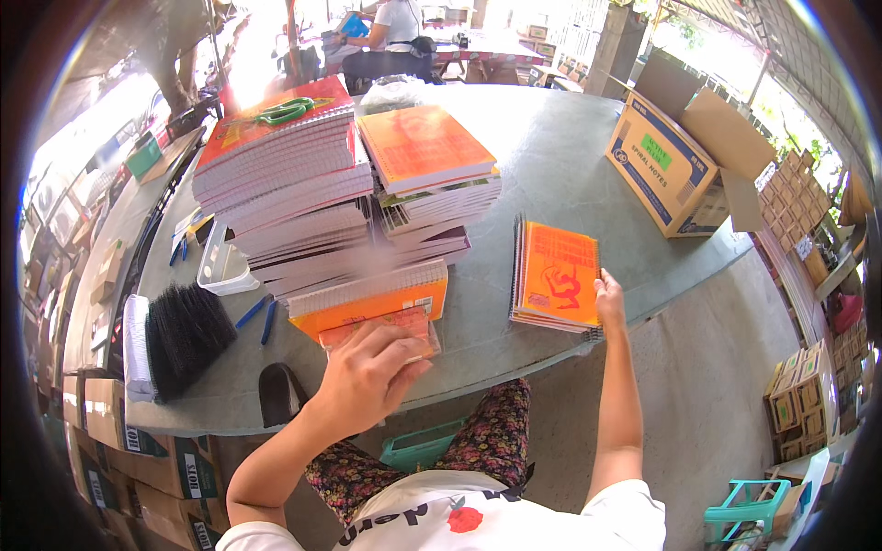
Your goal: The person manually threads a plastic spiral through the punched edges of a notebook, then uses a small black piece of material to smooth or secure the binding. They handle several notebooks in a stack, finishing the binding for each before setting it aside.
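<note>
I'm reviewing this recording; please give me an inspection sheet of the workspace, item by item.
Surface: grey table, with curved edges in this fisheye view.
Job's things: tall notebook stack, unevenly piled; shorter notebook stack beside it; small notebook pile, orange cover on top; clear-wrapped orange packet.
Clutter: green-handled scissors atop the tall stack; black-bristled brush; clear plastic container; open cardboard box.
Grippers: bare hands; left hand on the packet, grip unclear; right hand holding the small pile's right edge.
Cables: nothing seen.
Surroundings: cartons lower left; teal stool lower right; another person behind the table.
</note>
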